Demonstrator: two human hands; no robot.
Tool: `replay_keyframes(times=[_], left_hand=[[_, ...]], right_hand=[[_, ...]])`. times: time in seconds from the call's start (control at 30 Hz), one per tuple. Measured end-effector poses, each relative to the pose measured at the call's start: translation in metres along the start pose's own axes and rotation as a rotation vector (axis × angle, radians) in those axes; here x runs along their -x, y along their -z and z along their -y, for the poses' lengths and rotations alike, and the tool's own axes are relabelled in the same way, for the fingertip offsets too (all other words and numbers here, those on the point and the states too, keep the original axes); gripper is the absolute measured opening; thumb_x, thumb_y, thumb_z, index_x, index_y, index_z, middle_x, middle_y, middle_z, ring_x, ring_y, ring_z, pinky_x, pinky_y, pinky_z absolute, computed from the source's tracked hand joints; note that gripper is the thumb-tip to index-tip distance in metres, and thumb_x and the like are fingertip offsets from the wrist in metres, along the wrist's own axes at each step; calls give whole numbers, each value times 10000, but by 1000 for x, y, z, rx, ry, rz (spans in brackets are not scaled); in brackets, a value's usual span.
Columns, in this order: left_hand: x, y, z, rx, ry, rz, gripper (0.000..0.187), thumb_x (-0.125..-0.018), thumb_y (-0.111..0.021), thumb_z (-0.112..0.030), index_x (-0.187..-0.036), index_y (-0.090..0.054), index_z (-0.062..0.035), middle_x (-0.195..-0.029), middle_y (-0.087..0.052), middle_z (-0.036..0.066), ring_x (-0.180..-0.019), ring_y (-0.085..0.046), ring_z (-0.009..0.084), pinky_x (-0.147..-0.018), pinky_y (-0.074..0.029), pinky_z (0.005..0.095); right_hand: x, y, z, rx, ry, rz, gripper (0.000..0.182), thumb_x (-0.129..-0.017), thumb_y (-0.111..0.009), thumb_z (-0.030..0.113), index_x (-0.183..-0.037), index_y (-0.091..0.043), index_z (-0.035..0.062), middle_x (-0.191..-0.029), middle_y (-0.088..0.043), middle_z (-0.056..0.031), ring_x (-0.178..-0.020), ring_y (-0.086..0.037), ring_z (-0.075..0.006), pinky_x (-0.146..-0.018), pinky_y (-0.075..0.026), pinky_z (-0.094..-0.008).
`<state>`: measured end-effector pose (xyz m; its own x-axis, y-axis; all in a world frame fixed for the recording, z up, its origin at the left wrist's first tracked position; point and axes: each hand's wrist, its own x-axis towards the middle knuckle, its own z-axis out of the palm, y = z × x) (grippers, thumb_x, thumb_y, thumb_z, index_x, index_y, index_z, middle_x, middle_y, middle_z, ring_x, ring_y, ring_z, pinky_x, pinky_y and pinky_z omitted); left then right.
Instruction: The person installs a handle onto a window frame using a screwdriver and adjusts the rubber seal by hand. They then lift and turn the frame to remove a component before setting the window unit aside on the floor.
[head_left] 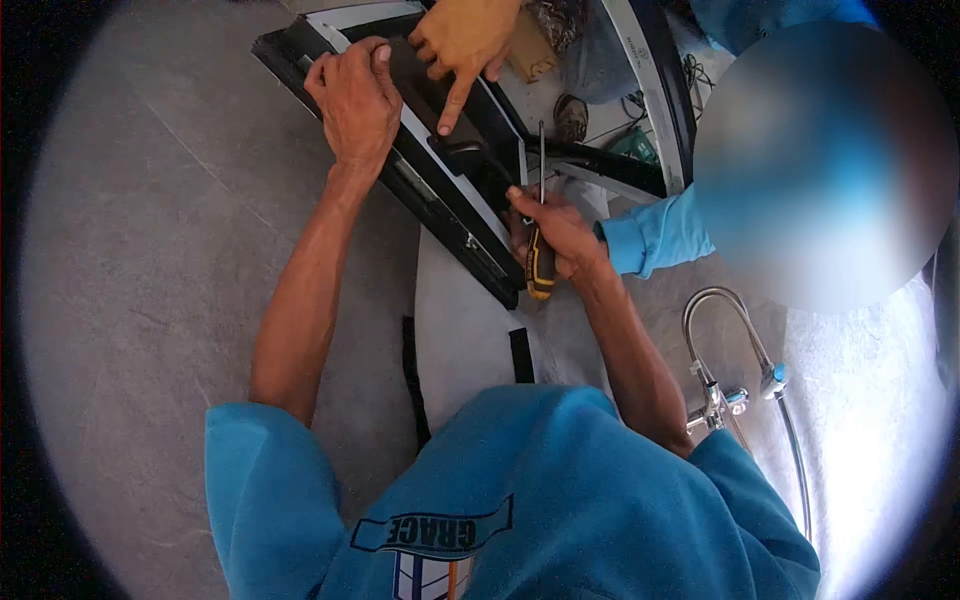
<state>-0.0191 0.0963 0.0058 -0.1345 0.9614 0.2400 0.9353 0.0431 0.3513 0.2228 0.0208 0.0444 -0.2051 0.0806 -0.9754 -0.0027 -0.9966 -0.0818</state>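
My left hand (358, 105) is closed over the upper edge of a black and white framed panel (450, 215) that slants across the top of the view. In my right hand (562, 232) is a screwdriver (541, 262) with a black and yellow handle, its thin shaft pointing away from me. That hand rests by the panel's near corner, and some of its fingers are hidden. Between my hands, another person's hand (468, 45) reaches in from the top, its index finger touching or almost touching the panel beside a dark bent metal piece (462, 148).
A second black frame with a white labelled strip (645, 85) stands at the upper right. Nearby are a co-worker's blue sleeve (660, 235), a shoe (571, 117) and a green object (636, 146). A chrome tap with a hose (712, 395) is at the lower right.
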Motion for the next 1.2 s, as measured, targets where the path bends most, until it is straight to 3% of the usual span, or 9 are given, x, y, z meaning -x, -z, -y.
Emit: replay_keyframes(times=[0.33, 0.5, 0.57, 0.67, 0.87, 0.93, 1.0, 1.07, 1.2], left_hand=[[-1, 5, -6, 50, 62, 93, 235, -942, -433, -205, -1031, -571, -37, -943, -591, 117, -937, -513, 284, -963, -279, 434], [-3, 9, -4, 11, 89, 176, 227, -946, -432, -202, -1030, -574, -46, -946, -591, 111, -946, -515, 285, -979, -275, 432], [-3, 8, -3, 12, 86, 174, 218, -943, -438, -199, -1025, -575, -50, -943, -588, 108, -942, -516, 280, -975, -280, 432], [-5, 8, -3, 10, 76, 178, 206, -938, -448, -193, -1020, -577, -55, -942, -583, 106, -941, -518, 272, -971, -286, 432], [-7, 10, -2, -10, 46, 183, 208, -931, -463, -203, -1045, -575, -72, -924, -574, 107, -942, -519, 262, -971, -288, 433], [-7, 9, -2, -83, -18, 135, 138, -896, -523, -209, -983, -591, -126, -865, -576, 59, -910, -532, 218, -942, -333, 419], [-7, 6, -3, -104, 8, 125, 149, -899, -520, -210, -995, -594, -124, -873, -579, 51, -917, -533, 215, -954, -329, 411], [-7, 9, -3, -73, 10, 115, 153, -902, -515, -210, -999, -594, -121, -876, -580, 45, -912, -533, 213, -958, -326, 408], [-9, 9, -5, -111, 1, 139, 159, -907, -509, -214, -997, -592, -113, -881, -582, 31, -903, -533, 201, -968, -319, 406]], right_hand=[[-12, 6, -11, 155, 134, -52, 210, -861, -622, 255, -822, -553, 60, -584, -541, -26, -459, -518, -115, -416, -432, -257], [-6, 3, -7, -108, 7, 27, 215, -875, -600, 256, -840, -539, 53, -622, -561, -51, -480, -530, -127, -414, -436, -268], [-4, 0, -10, -304, -22, -122, 202, -881, -589, 253, -893, -522, 63, -726, -585, -84, -524, -541, -146, -426, -442, -285], [5, -12, -5, -486, -13, -229, 255, -835, -652, 232, -970, -559, 36, -698, -541, -64, -538, -536, -170, -451, -453, -299], [-11, -24, 5, -353, 28, -306, 158, -835, -636, 161, -925, -593, 38, -760, -572, -59, -622, -538, -178, -573, -455, -326], [-45, -9, -33, -264, 350, -98, 161, -830, -635, 141, -943, -596, 33, -849, -576, -70, -741, -540, -184, -671, -451, -349], [15, -51, 23, -253, 489, -91, 178, -853, -611, 150, -978, -590, 25, -938, -574, -76, -866, -522, -188, -766, -427, -343], [-14, -52, 28, -370, 99, -257, 215, -864, -603, 195, -992, -582, 23, -953, -574, -71, -886, -506, -192, -765, -416, -339], [-41, -55, 14, -430, 176, -261, 248, -855, -618, 226, -990, -570, 24, -929, -551, -80, -852, -481, -197, -746, -409, -358]])
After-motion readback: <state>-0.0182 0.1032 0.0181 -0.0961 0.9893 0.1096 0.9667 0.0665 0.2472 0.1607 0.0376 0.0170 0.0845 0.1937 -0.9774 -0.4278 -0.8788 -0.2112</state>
